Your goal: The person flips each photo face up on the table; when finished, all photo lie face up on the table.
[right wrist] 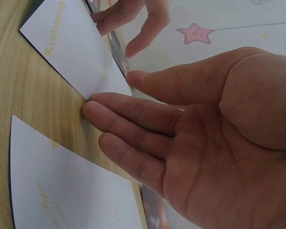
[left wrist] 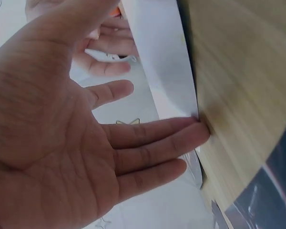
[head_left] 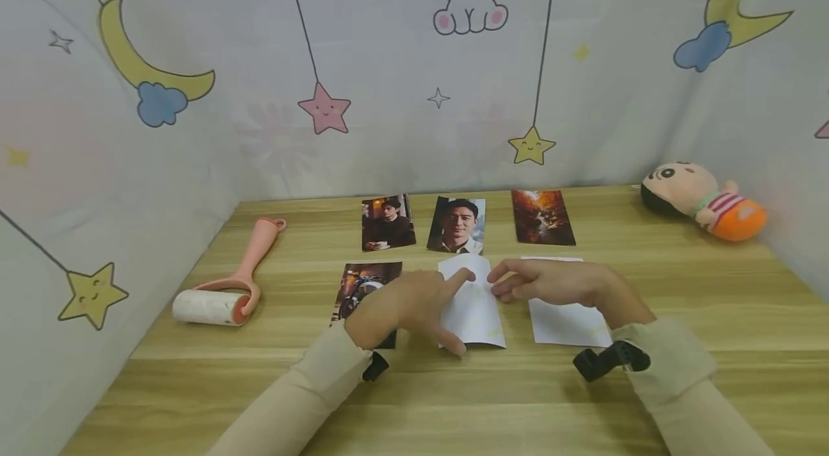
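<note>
A photo print (head_left: 473, 308) lies white side up between the two hands, its near edge slightly lifted off the table; yellow lettering shows on it in the right wrist view. The left hand (head_left: 421, 305) is on its left side, fingers extended and fingertips right at the edge, thumb apart. At its right edge are the straight fingertips of the right hand (right wrist: 181, 124), the thumb spread above them. A second white-backed print (head_left: 570, 319) lies partly under the right hand in the head view. A motorcycle photo (head_left: 352, 287) is partly hidden behind the left hand.
Along the back lie a photo of a seated person (head_left: 388, 226), a portrait photo (head_left: 456, 226) and an autumn scene photo (head_left: 542, 219). A pink-handled roller (head_left: 214, 305) rests at the left. At the back right lies a plush doll (head_left: 702, 201). Patterned curtains surround the wooden table (head_left: 492, 406).
</note>
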`<state>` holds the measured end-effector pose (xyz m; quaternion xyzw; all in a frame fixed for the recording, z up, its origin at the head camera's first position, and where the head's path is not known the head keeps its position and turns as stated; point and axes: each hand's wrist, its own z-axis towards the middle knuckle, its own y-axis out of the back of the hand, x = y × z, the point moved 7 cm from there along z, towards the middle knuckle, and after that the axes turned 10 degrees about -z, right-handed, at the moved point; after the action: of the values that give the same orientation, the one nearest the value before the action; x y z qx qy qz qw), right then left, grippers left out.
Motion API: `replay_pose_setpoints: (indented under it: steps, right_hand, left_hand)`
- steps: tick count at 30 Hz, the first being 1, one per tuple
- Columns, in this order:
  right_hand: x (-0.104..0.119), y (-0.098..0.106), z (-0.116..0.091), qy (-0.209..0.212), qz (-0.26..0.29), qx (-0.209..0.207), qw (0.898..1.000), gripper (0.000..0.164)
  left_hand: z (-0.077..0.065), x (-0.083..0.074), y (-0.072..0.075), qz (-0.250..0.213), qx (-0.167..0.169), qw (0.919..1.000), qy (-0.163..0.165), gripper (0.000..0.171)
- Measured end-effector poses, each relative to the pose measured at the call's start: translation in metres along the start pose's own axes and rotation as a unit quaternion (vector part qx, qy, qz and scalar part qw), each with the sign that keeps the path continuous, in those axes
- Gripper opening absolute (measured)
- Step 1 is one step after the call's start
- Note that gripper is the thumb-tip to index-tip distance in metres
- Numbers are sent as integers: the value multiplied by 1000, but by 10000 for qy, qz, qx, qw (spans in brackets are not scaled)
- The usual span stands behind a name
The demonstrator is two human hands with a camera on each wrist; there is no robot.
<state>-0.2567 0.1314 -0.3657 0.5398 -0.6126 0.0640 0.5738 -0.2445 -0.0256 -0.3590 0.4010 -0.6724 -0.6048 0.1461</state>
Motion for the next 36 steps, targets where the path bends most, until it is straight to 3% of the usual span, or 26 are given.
replay_pose_setpoints:
  steps: [6,9,18,26,31,36]
  right_hand:
    - [0,0,1,-53,-61,-10,10000,45]
    - [0,1,0,-87,-132,-76,9998,46]
    - [1,14,-9,-62,-493,-450,9978,47]
    - [4,16,-9,84,-469,-578,9972,46]
    - [6,18,-8,140,-475,-755,9959,51]
    - [11,20,-7,247,-561,-935,9937,52]
  left_hand:
    - [3,-10,-11,1091,33,9933,387,108]
    - [4,-10,-12,1168,32,9920,483,106]
    - [1,-4,-7,350,99,9979,533,106]
    - [-1,-1,-3,95,127,9992,364,103]
    - [-1,7,1,-564,220,9978,285,99]
    - [-3,18,9,-1348,151,9907,106,86]
